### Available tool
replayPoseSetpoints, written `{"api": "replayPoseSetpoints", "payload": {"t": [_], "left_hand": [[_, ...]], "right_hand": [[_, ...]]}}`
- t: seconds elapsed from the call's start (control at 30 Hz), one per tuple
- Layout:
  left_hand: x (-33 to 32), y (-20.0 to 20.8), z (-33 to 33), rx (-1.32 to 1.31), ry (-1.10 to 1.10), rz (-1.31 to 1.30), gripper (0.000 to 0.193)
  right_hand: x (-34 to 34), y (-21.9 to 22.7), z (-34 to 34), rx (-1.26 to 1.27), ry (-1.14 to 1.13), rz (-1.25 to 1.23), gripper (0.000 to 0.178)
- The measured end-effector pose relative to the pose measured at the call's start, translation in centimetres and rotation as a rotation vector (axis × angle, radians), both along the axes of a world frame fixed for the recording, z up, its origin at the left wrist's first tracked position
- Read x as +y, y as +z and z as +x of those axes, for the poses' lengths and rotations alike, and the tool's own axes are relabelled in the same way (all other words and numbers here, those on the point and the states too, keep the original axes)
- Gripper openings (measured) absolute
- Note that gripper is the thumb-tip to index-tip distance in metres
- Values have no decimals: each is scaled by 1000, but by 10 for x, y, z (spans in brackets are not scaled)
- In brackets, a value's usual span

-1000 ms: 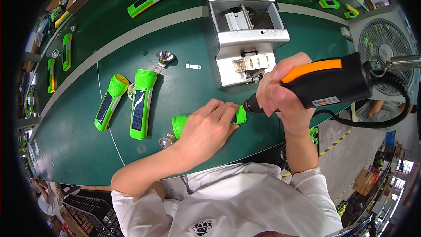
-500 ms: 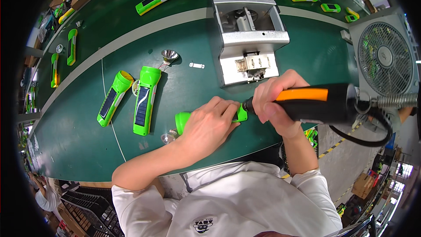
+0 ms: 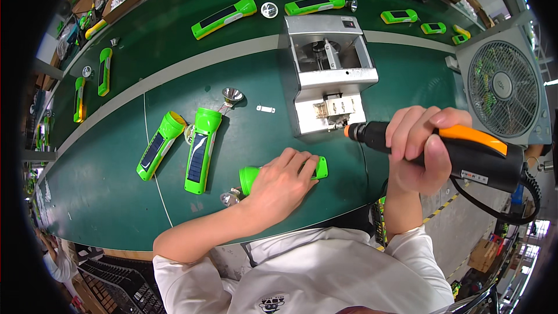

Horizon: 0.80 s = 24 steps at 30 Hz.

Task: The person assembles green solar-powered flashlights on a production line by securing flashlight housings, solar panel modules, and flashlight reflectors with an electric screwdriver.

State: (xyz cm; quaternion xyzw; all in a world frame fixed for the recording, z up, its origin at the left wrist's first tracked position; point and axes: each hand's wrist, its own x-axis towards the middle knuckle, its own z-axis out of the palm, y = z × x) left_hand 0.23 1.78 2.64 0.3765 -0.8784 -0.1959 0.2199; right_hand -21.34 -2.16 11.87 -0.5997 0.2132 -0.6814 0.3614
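A green flashlight [image 3: 249, 180] lies on the table under my left hand [image 3: 282, 181], whose fingers close over its body. Its tail end shows past my fingertips, and a loose reflector [image 3: 231, 197] rests by its head. My right hand [image 3: 421, 148] grips a black and orange electric screwdriver [image 3: 482, 154] in the air. The screwdriver's tip is at the front of a silver screw feeder [image 3: 334, 78]; whether it touches is unclear. Left of my hands lie two more green flashlights [image 3: 203, 151] [image 3: 163, 146], one wired to a reflector [image 3: 232, 96].
A small white strip [image 3: 265, 109] lies left of the feeder. Farther back, several flashlights [image 3: 224, 17] and reflectors lie on a green belt [image 3: 168, 35] behind a pale rail. A grey fan [image 3: 503, 87] stands at the right. The screwdriver's coiled cable [image 3: 530, 189] hangs at the right.
My right hand has lifted the screwdriver off the flashlight's tail end and swung its tip up and right to the screw feeder. My left hand stays on the flashlight. The view has shifted slightly.
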Motion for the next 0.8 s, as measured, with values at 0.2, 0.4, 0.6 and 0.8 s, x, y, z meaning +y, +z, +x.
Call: {"api": "replayPoseSetpoints", "payload": {"t": [0.2,0.4,0.6,0.8], "left_hand": [[-1,-1,-1,-19,-1,-56,42],[-1,0,0,-20,-16,-39,43],[-3,-1,-4,-58,-10,-104,46],[-8,-6,-1,-41,40,-111,48]], "right_hand": [[-16,-6,-2,11,16,-60,25],[-17,-14,8,11,-4,-62,27],[-45,1,14,-3,108,132,17],[-66,15,17,86,143,313,25]]}}
